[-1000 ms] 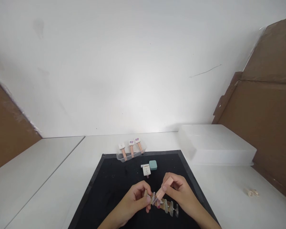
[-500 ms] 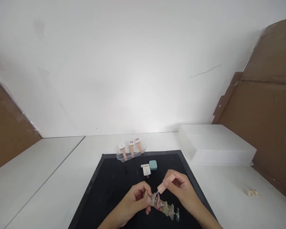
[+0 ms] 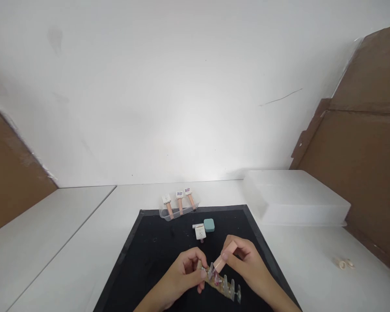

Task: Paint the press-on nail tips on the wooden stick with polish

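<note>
Near the front edge of the black mat point(image 3: 156, 255), the left hand point(image 3: 182, 277) pinches the left end of a wooden strip point(image 3: 218, 282) that carries a row of clear nail tips standing on it. The right hand point(image 3: 247, 262) holds a pink brush cap point(image 3: 225, 256) between thumb and fingers, its lower end down at the tips near the strip's left end. Further back on the mat stand a small white bottle point(image 3: 200, 232) and a teal block point(image 3: 209, 224). At the mat's back edge a clear tray point(image 3: 178, 211) holds three bottles. A white box point(image 3: 295, 197) sits toward the table's right back corner.
</note>
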The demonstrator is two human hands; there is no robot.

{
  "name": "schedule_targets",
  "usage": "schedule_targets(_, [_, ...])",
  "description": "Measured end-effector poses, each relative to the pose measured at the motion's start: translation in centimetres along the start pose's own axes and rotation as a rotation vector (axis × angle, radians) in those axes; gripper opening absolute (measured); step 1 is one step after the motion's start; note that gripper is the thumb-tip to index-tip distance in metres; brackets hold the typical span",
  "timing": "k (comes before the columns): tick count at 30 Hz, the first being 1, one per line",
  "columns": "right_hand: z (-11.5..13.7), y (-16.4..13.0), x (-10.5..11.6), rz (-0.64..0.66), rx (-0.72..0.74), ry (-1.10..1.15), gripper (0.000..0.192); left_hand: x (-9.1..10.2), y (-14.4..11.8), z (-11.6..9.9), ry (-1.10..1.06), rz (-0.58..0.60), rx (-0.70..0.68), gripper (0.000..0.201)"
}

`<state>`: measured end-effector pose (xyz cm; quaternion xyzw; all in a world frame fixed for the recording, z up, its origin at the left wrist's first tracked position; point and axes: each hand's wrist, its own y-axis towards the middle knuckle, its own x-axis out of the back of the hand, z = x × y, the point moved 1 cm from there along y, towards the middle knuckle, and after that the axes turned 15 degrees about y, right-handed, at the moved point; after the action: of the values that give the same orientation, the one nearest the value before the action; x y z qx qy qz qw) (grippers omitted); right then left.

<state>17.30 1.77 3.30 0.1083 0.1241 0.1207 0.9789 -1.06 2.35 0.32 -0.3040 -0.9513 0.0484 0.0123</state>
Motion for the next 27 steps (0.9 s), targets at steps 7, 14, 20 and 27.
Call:
schedule_targets(7, [0.6,0.3,0.2,-0.085,0.012,-0.026,0.030,-0.1,-0.2,0.1,0.015,0.006,0.021,0.031])
schedule_targets(14, [0.5,-0.1,0.2,-0.081,0.055,0.054,0.034,0.0,-0.2,0.3,0.004,0.017,0.018,0.034])
schedule_targets(20, [0.4,-0.3,-0.5,-0.023,0.045,-0.058,0.035,-0.1,-0.1,0.3,0.006,0.032,0.008,0.033])
schedule_targets(27, [1.1,0.0,-0.1,-0.137,0.068,-0.071,0.033,0.0,-0.4,0.5,-0.003,0.052,-0.006,0.033])
